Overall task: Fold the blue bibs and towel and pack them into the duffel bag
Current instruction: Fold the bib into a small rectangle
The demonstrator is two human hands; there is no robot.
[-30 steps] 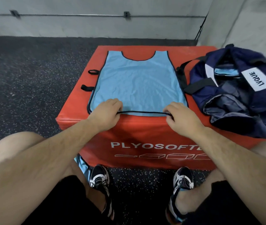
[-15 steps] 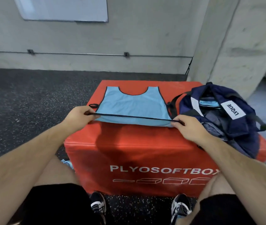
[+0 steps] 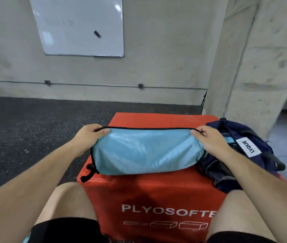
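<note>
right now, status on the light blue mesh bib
Left hand, right hand pinch hem of light blue mesh bib. Doubled over on red foam box. Navy duffel bag alongside, nothing blocking.

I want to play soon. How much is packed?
Light blue cloth already sits in the open navy duffel bag. Left hand and right hand pinch the hem of a light blue mesh bib, mid-fold on the red foam box. Finishing and packing it remain.
</note>
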